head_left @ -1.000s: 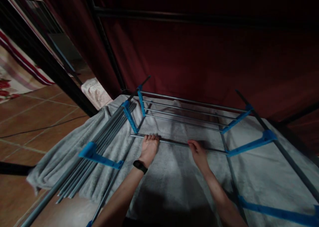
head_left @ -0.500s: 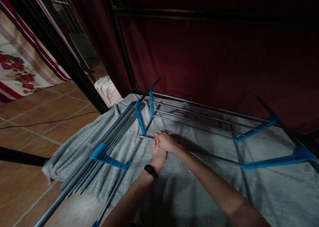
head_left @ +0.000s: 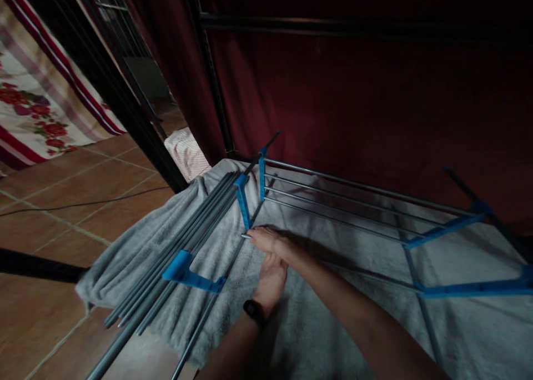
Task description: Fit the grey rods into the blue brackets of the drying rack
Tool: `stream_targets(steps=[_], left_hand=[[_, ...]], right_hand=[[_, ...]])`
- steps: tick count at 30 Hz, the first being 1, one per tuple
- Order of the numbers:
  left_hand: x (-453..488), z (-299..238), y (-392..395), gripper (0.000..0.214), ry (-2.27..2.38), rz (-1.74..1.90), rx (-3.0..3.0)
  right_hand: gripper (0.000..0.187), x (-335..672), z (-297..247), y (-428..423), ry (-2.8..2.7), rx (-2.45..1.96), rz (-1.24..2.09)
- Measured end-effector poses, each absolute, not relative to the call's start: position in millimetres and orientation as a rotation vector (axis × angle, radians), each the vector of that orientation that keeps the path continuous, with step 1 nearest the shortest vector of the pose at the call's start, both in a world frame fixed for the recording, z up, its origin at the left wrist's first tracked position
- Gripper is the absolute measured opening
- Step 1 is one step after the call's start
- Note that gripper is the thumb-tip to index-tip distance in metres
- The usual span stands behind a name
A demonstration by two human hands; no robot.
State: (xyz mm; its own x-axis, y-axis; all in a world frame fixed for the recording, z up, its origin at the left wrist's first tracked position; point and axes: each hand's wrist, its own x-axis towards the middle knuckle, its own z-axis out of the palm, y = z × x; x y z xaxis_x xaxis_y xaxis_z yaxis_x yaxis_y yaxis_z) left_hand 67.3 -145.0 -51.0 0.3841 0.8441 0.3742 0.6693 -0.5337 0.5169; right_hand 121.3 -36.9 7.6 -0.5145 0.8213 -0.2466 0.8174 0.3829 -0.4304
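A thin metal rod (head_left: 246, 236) pokes out to the left of my right hand (head_left: 266, 239), which is closed around it near that end. Just below, my left hand (head_left: 273, 269), with a black watch at the wrist, is closed at the same rod; its fingertips are partly hidden behind the right hand. Rightward the rod runs to a long blue plastic bracket (head_left: 470, 288) on the drying rack frame. Close to the rod's free end stands another blue bracket (head_left: 242, 205), on the frame's left side. Rod and bracket look very close; whether they touch I cannot tell.
Several loose grey tubes (head_left: 179, 252) lie at the left, beside a blue bracket (head_left: 194, 274). Several fitted rods (head_left: 333, 194) span the rack's far side. A grey blanket (head_left: 129, 258) lies underneath. Dark red curtain (head_left: 353, 102) and black posts (head_left: 158, 158) stand around.
My right hand has slid left along the rod, nearer its free end, so less of the tip shows. My left hand sits slightly lower. The view has shifted a little.
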Motion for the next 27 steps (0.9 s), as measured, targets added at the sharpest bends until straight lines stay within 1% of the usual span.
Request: stream_targets(steps=[2,5,8,10,12,15,18,22,27], left_hand=[[50.8,-55.9,-164.8,0.038,1.367,0.876,2.415],[22.0,-59.7,-176.2,0.028,1.713,0.94,2.263],[-0.8,-56.8,-160.2,0.022,2.029,0.95,2.086],[-9.4,-51.8,-142.0,0.023,2.181,0.883,2.02],[-13.1,-45.3,-125.3,0.027,2.278,0.742,1.986],[-13.2,-35.5,-109.6,0.034,2.312,0.507,1.99],[-11.7,-29.1,-103.5,0.041,2.249,0.386,2.038],[-11.9,-28.2,-101.2,0.049,2.236,0.346,2.035],[-12.6,-33.0,-100.0,0.052,2.219,0.426,2.006]], right_hand=[[0.023,122.5,6.5,-36.6,-2.613,-1.547,0.821],[0.028,124.3,5.1,-39.9,-2.591,-1.558,0.841],[0.031,125.4,4.2,-49.4,-2.559,-1.561,0.84],[0.034,125.5,4.6,-56.9,-2.549,-1.565,0.822],[0.035,125.2,6.0,-62.8,-2.556,-1.566,0.804],[0.035,124.8,8.7,-66.5,-2.567,-1.558,0.781],[0.036,125.5,10.7,-65.8,-2.577,-1.552,0.764],[0.037,128.2,11.3,-63.0,-2.572,-1.552,0.756],[0.039,131.0,8.6,-57.9,-2.537,-1.567,0.725]])
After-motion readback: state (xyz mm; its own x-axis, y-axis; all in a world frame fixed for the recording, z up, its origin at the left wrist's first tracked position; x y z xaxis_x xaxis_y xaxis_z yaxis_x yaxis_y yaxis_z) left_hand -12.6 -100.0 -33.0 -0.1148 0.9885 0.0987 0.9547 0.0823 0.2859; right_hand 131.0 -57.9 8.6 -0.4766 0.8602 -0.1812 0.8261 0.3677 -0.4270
